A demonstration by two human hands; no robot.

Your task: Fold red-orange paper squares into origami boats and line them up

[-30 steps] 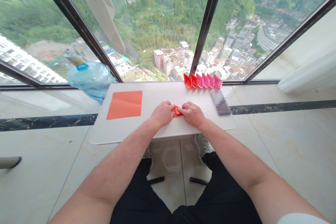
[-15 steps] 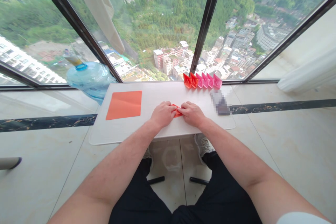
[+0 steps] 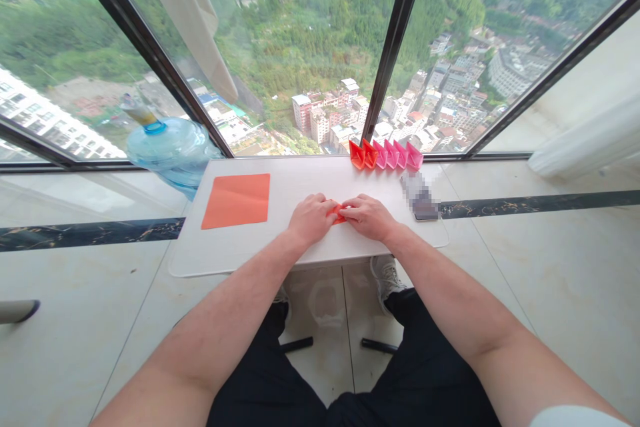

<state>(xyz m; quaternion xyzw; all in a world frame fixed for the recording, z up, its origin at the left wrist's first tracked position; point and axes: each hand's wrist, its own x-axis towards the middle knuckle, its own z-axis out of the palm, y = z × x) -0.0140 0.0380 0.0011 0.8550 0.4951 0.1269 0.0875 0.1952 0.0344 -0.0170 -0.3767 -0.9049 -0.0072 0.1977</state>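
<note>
A small folded piece of orange paper (image 3: 339, 215) lies on the white table (image 3: 295, 177) near its front edge, partly hidden by my fingers. My left hand (image 3: 313, 218) grips its left side, fingers bent and thumb on the paper. From the right, my right hand (image 3: 369, 215) pinches the other side, with the fingertips of both hands close together. Flat on the table's left part is a square stack or sheet of orange paper (image 3: 236, 201). Several folded paper boats (image 3: 385, 155), orange and pink, stand in a row along the back edge.
A blurred-out dark object, perhaps a phone (image 3: 423, 200), lies at the table's right end. Behind the left corner stands a large blue water bottle (image 3: 173, 147). Tall windows with dark frames (image 3: 397, 33) rise directly behind the table. My shoes (image 3: 386, 277) are beneath the front edge.
The fingers of my right hand have shifted slightly on the folded orange paper, and the hand sits a touch further right. Everything else stays in place.
</note>
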